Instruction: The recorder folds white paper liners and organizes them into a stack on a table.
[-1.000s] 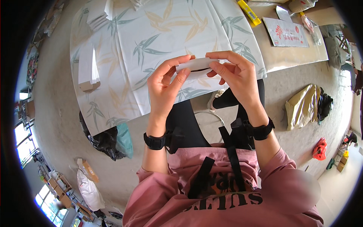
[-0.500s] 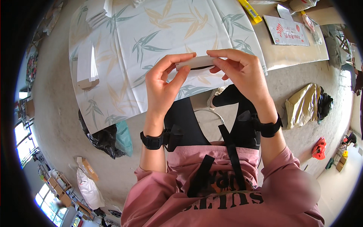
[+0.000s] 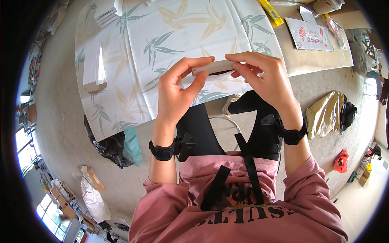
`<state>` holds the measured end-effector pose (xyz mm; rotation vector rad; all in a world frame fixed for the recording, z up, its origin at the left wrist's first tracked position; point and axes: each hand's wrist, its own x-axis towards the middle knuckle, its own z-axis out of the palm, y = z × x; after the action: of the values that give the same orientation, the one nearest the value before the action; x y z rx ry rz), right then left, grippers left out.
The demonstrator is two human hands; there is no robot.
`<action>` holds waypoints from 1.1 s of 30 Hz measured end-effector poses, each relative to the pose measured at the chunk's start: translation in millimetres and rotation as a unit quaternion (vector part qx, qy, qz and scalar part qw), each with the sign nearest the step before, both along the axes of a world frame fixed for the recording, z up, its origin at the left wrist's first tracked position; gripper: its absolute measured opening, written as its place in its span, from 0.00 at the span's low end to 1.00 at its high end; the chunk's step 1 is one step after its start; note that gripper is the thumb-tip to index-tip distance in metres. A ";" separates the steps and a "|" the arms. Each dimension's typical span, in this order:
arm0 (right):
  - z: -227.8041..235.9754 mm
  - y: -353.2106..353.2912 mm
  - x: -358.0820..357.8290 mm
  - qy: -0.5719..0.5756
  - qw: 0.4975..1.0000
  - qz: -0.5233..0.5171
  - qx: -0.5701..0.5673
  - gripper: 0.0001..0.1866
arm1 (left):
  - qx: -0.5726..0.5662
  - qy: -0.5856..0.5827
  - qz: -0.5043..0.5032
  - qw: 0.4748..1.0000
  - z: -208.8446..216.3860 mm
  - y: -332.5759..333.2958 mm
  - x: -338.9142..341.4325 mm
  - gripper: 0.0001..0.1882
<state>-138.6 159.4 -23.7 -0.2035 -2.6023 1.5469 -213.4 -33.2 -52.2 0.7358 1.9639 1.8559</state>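
Observation:
Above the near edge of the patterned table cover [image 3: 162,65], a small white cardboard sleeve [image 3: 216,66] is held at both ends. Its near side bows apart, leaving a dark slit along the edge. My left hand [image 3: 178,87] pinches the left end, thumb on the near side and fingers behind. At the right end, my right hand [image 3: 265,77] grips it between thumb and fingers. Any contents of the sleeve are hidden. On the table's left side lies a stack of white folded card pieces [image 3: 93,67], with another white stack [image 3: 108,13] farther back.
A yellow box [image 3: 270,12] lies at the cover's far right edge. Beside it, a brown surface holds a printed silver sheet [image 3: 308,35]. Black and teal plastic bags [image 3: 121,148] sit on the floor by the table's left corner; a tan bag [image 3: 325,111] lies to the right.
Both hands and the sleeve appear slightly farther right in the picture. The sleeve's near edge bows a little more; both grips stay on it.

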 end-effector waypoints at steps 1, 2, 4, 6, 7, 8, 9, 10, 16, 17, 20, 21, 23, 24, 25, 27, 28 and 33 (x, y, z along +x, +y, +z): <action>-3.1 -0.7 0.3 0.032 0.999 -0.001 0.037 0.09 | -0.008 0.007 -0.001 1.000 -0.2 -0.5 -0.1 0.11; -5.4 -1.0 0.6 0.064 0.995 -0.002 0.074 0.09 | -0.008 0.007 -0.002 1.000 -0.8 -0.6 -0.4 0.11; -7.5 -1.6 1.5 0.073 0.995 -0.004 0.070 0.09 | 0.029 -0.052 -0.008 0.998 -2.4 -1.4 -1.4 0.13; -7.8 -2.1 1.7 0.082 0.994 -0.006 0.065 0.09 | 0.041 -0.077 -0.017 0.996 -1.7 -4.8 -3.4 0.14; -7.8 -2.8 1.6 0.085 0.994 -0.004 0.072 0.09 | 0.054 -0.102 -0.026 0.993 -1.0 -6.5 -4.2 0.15; -7.8 -3.4 1.4 0.088 0.993 -0.003 0.078 0.09 | 0.053 -0.102 -0.026 0.993 0.4 -7.7 -4.3 0.15; -8.1 -3.7 1.9 0.087 0.993 -0.004 0.079 0.09 | 0.038 -0.101 -0.025 0.994 1.9 -8.0 -4.2 0.15; -8.6 -4.2 2.7 0.094 0.993 -0.009 0.074 0.09 | 0.023 -0.100 -0.024 0.994 3.1 -8.2 -4.1 0.16; -11.9 -6.7 5.0 0.107 0.992 -0.022 0.064 0.10 | 0.002 -0.063 -0.012 0.998 5.1 -8.4 -3.0 0.16; -12.8 -7.9 4.9 0.112 0.991 -0.028 0.064 0.10 | 0.002 -0.062 -0.012 0.998 5.6 -8.4 -2.4 0.16; -15.4 -8.4 5.6 0.121 0.989 -0.038 0.071 0.10 | -0.018 -0.040 -0.006 0.999 5.4 -6.2 -1.3 0.16; -13.5 -8.7 6.4 0.121 0.989 -0.038 0.071 0.10 | -0.032 -0.018 -0.008 0.999 5.7 -7.1 -1.4 0.16; -8.4 -9.1 8.8 0.086 0.994 -0.022 0.070 0.14 | -0.045 0.004 -0.010 0.999 5.5 -9.0 -1.2 0.16; -8.9 -9.5 8.9 0.086 0.994 -0.022 0.070 0.14 | -0.054 0.028 -0.014 0.998 5.1 -9.6 -0.8 0.16; -10.4 -10.4 9.0 0.095 0.993 -0.032 0.058 0.12 | -0.062 0.052 -0.018 0.997 5.1 -10.2 -0.5 0.17; -12.5 -11.1 9.3 0.104 0.993 -0.041 0.046 0.10 | -0.065 0.049 -0.022 0.996 8.0 -12.0 -0.3 0.16; -13.1 -11.2 9.6 0.107 0.992 -0.042 0.049 0.10 | -0.068 0.046 -0.027 0.996 8.8 -12.3 -0.2 0.16; -14.2 -13.9 10.7 0.113 0.990 -0.052 0.063 0.11 | -0.056 0.044 -0.008 0.997 6.6 -10.3 1.2 0.17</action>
<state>-127.8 145.5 -37.9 -0.1423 -2.4593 1.2844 -212.2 -43.5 -45.6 0.8094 2.0899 1.7155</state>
